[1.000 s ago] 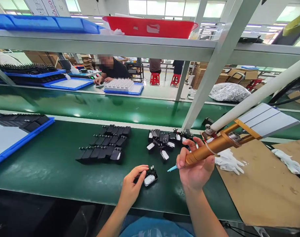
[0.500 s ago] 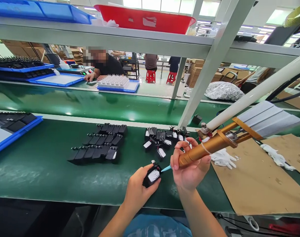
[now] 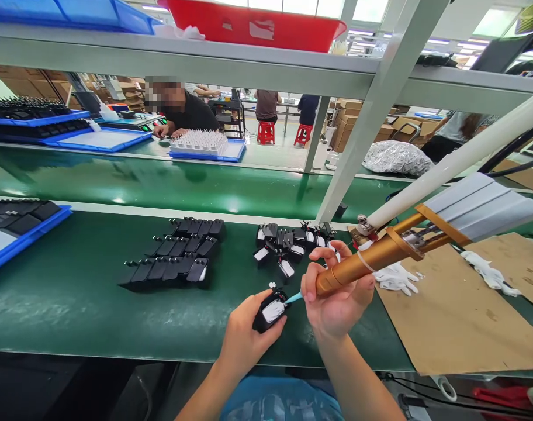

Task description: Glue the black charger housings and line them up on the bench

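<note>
My left hand [image 3: 248,327] is closed around a small black plastic housing [image 3: 261,320] with a white patch on its upper face. In my right hand [image 3: 334,301] lies a copper-coloured dispensing gun [image 3: 358,270], its barrel between thumb and fingers. Its thin light-blue nozzle [image 3: 294,297] reaches the right edge of the housing, at or very near the white patch. Behind my hands sits a loose cluster of black housings [image 3: 286,240], several with white patches. Further left, similar black parts [image 3: 172,266] stand in neat rows.
A white pole [image 3: 450,155] slants down to the gun from the right. Brown cardboard [image 3: 463,316] with white gloves [image 3: 395,277] covers the right side. A blue-rimmed tray [image 3: 30,240] is at far left. A metal shelf [image 3: 266,73] crosses above; a co-worker [image 3: 191,114] sits beyond the conveyor.
The nozzle tip has shifted slightly left and up along the housing's edge. Both hands keep their grip, and the view has tilted a little.
</note>
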`<state>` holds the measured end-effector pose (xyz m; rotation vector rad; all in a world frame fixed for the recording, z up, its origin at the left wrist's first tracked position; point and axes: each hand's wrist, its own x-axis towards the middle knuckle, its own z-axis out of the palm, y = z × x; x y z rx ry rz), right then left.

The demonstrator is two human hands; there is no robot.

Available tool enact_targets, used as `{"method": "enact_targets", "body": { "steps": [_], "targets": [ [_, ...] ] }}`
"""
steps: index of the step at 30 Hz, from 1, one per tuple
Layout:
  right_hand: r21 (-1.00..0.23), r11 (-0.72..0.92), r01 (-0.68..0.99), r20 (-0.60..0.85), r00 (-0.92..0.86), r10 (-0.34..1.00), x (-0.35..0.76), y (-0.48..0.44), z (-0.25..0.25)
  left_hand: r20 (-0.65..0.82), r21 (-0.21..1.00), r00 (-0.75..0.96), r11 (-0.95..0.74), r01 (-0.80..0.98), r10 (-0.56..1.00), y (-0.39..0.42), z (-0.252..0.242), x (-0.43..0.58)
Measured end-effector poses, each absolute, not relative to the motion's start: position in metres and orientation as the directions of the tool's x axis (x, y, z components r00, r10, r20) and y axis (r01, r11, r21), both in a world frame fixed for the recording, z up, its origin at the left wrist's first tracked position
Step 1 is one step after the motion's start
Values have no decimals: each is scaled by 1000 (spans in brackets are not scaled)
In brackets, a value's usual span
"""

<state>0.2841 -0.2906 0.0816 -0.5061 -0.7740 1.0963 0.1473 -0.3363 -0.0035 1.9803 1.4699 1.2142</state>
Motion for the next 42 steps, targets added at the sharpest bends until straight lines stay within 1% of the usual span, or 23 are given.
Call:
{"method": "enact_targets", "body": {
  "steps": [6,10,13,17,22,25,30,33,37,42],
  "targets": [
    [-694,373,-615,294,230,928,278,-292,85,333,770,46,-300,562,942,-332,-9,151],
    [-699,366,-615,290,224,930,271,-293,89,325,776,81,-315,546,942,-328,-9,156],
    [-700,360,-617,295,209,932,268,-294,90,360,780,95,-355,515,928,-325,-4,161],
    [-667,362,-651,325,183,928,268,-295,90,443,760,104,-435,483,890,-324,2,164],
    [-643,356,-678,332,173,927,269,-296,89,461,748,125,-461,478,878,-325,3,162],
    [-654,355,-668,312,189,931,270,-296,87,419,740,163,-440,509,893,-324,-1,157],
    [-669,376,-641,296,233,926,278,-291,82,256,716,217,-336,612,942,-319,-15,131],
    [-668,392,-632,304,249,920,286,-285,78,176,730,227,-282,622,958,-315,-19,113],
    [-688,401,-605,299,267,916,296,-277,74,154,766,230,-263,587,961,-311,-11,109],
    [-687,416,-596,314,273,909,301,-269,70,142,786,146,-201,585,979,-305,-12,127]
  ]
}}
